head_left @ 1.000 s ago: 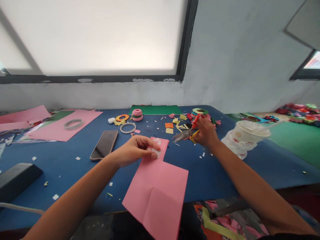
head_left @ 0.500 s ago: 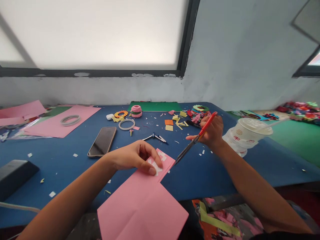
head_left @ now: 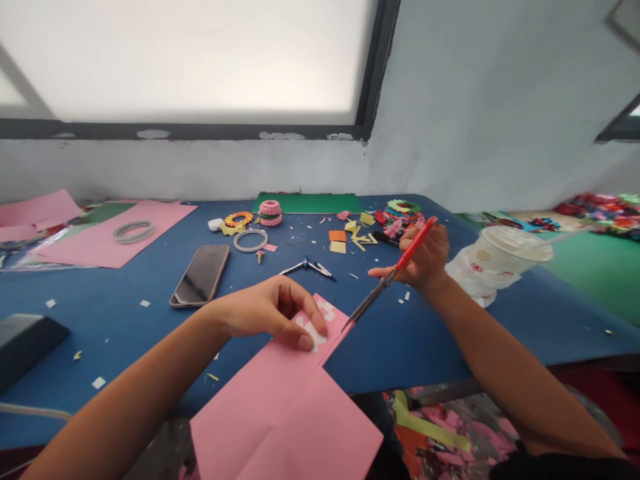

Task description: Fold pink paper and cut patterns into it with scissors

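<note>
Between thumb and fingers, my left hand (head_left: 285,312) pinches a folded pink paper (head_left: 285,413) near its top, where white patterned pieces (head_left: 316,333) lie on it. The paper's lower part spreads out below the table's front edge. My right hand (head_left: 424,257) is closed on red-handled scissors (head_left: 380,288), with one finger stretched out to the left. The scissor blades point down and left, and their tips meet the paper's upper right edge, to the right of my left hand.
A phone (head_left: 201,275), tape rolls (head_left: 251,241) and compasses (head_left: 307,265) lie on the blue table (head_left: 400,353). A wrapped cup (head_left: 500,260) stands right, near my right forearm. Pink sheets (head_left: 120,237) lie left, a dark object (head_left: 30,343) at lower left. Paper scraps are scattered about.
The scissor blades have moved slightly left and now overlap the paper's right edge. My left hand keeps its pinch. The whole view has shifted a little.
</note>
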The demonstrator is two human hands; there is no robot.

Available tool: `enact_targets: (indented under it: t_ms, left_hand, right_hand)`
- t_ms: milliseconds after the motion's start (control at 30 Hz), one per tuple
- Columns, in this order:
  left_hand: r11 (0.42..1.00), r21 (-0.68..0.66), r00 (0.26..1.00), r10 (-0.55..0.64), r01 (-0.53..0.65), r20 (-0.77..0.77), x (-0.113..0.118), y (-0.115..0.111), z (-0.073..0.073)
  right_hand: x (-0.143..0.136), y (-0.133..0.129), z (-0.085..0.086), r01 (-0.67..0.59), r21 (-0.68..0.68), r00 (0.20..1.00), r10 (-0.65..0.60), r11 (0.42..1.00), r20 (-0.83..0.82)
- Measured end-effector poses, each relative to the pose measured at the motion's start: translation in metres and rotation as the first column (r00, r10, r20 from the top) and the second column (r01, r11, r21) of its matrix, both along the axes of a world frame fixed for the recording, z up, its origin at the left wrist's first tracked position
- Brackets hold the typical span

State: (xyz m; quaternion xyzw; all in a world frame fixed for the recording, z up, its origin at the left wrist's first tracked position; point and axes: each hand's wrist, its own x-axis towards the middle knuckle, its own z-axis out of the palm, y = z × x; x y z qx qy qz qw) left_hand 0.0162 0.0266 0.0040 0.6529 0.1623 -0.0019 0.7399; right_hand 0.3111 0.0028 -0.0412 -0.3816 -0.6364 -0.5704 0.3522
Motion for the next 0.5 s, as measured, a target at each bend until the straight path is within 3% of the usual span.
enact_targets:
  t_ms: [100,300,500]
  left_hand:
    - [1.000,-0.007,1.000,0.001,-0.001,-0.005,0.001,0.000,0.000]
    - [1.000,0.013,1.000,0.016,-0.016,-0.018,0.000,0.001,-0.003]
    - [1.000,0.022,1.000,0.003,-0.003,0.005,0.002,-0.003,0.001]
  right_hand:
    - [0.000,0.000,-0.001,-0.081,0.034,0.997,0.081,0.996,0.021]
    - [0.006,0.002,-0.008,0.057,-0.069,0.998,-0.059,0.996,-0.029]
    - [0.009,0.003,-0.012,-0.049,-0.033,0.999,0.049,0.998,-0.013]
